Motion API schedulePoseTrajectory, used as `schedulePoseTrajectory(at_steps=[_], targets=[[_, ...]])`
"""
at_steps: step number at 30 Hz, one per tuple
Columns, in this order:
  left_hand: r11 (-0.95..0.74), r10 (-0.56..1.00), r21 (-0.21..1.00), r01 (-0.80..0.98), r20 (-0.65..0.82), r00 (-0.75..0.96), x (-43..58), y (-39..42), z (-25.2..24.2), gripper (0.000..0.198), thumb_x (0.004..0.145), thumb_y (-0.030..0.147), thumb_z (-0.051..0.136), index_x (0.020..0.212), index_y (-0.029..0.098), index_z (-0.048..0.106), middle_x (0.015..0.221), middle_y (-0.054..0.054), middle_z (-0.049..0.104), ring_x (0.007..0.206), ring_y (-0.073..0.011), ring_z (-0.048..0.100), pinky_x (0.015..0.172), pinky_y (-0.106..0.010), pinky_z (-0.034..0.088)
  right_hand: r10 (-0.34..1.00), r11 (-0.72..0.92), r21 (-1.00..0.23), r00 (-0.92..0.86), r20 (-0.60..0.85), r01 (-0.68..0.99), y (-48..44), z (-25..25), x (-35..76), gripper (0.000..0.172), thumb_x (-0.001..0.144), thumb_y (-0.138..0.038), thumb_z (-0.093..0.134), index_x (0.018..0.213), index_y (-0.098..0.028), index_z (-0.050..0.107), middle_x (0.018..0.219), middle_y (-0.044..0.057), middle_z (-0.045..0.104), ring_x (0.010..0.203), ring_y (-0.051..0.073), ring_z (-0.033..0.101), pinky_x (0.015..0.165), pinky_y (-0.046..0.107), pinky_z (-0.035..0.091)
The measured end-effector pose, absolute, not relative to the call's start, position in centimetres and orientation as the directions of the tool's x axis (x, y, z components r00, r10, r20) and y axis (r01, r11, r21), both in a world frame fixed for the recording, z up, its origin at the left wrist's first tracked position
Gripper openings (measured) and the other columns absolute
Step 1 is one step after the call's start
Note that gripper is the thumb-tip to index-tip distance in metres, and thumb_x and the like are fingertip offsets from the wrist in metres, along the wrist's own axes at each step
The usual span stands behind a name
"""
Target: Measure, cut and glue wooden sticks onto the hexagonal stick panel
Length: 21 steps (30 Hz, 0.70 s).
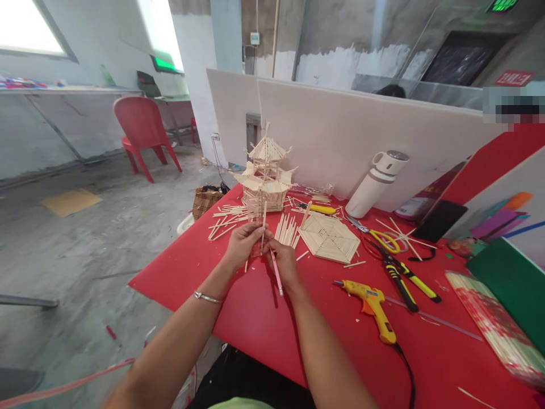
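Observation:
My left hand (243,243) is closed in a pinch on a thin wooden stick (264,215) held upright above the table. Behind the stick, a clear plastic strip like a ruler (254,210) shows at the fingertips; whether it is gripped too, I cannot tell. A pink pencil (276,274) slants down out of my right hand (284,262), whose closed fingers meet the left ones near the stick's lower end. Just beyond both hands stands a tiered pagoda model (266,182) built of wooden sticks. Cut sticks (287,232) lie right of the hands, beside a hexagonal stick panel (330,237).
On the red table (255,307) lie a yellow glue gun (370,301), pliers (402,275), yellow-handled scissors (385,240), a utility knife (321,209) and a pack of sticks (496,324). A white bottle (374,184) stands before a white board (340,125). A red chair (142,128) stands left.

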<state>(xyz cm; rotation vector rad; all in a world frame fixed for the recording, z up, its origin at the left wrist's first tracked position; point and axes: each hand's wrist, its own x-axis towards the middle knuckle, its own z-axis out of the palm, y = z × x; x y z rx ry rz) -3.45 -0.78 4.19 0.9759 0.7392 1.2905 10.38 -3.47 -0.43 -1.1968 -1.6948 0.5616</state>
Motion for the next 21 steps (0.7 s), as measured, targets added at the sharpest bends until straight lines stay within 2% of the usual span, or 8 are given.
schedulePoseTrajectory(at_steps=[3,7,15,18,21], targets=[[-0.005,0.985,0.904,-0.428,0.078,0.153,-3.5,-0.8,4.4,0.034,0.069,0.037,0.083,0.093,0.014,0.073,0.078,-0.005,0.075,0.063,-0.0154,0.067,0.059,-0.027,0.055,0.893,0.427,-0.725,-0.128,0.431,0.541,-3.9,0.6,10.5,0.018,0.08,-0.017,0.049,0.075,-0.021,0.065,0.062,-0.003,0.061,0.057,0.014,0.055,0.059,0.023,0.037],[0.013,0.985,0.905,-0.424,0.061,0.16,-3.5,-0.6,4.4,0.035,0.068,0.036,0.084,0.093,0.014,0.073,0.078,-0.006,0.075,0.07,-0.0179,0.07,0.066,-0.03,0.056,0.885,0.441,-0.663,-0.172,0.433,0.605,-4.3,1.5,10.4,0.022,0.081,-0.016,0.045,0.074,-0.02,0.066,0.06,-0.002,0.057,0.056,0.013,0.051,0.058,0.025,0.031],[-0.025,0.982,0.917,-0.398,0.096,0.16,-3.6,-0.3,4.0,0.036,0.061,0.034,0.087,0.087,0.013,0.075,0.073,-0.006,0.075,0.069,-0.0181,0.071,0.065,-0.029,0.056,0.894,0.426,-0.691,-0.153,0.422,0.584,-4.5,1.7,10.3,0.022,0.084,-0.02,0.045,0.072,-0.02,0.063,0.062,-0.003,0.057,0.057,0.013,0.05,0.06,0.024,0.032],[-0.019,0.983,0.916,-0.4,0.09,0.161,-3.5,-0.6,4.2,0.034,0.064,0.036,0.085,0.088,0.013,0.075,0.074,-0.006,0.075,0.065,-0.0166,0.069,0.061,-0.027,0.055,0.901,0.413,-0.697,-0.151,0.407,0.586,-4.6,1.8,10.2,0.022,0.084,-0.019,0.043,0.071,-0.02,0.061,0.06,-0.003,0.055,0.057,0.013,0.05,0.059,0.024,0.031],[-0.016,0.981,0.908,-0.42,0.096,0.17,-3.5,-0.8,4.4,0.033,0.068,0.037,0.084,0.091,0.014,0.075,0.077,-0.007,0.075,0.069,-0.0175,0.07,0.064,-0.028,0.056,0.903,0.409,-0.707,-0.144,0.404,0.577,-4.7,1.9,10.1,0.023,0.084,-0.018,0.042,0.071,-0.02,0.061,0.061,-0.002,0.056,0.058,0.013,0.051,0.059,0.024,0.031]])
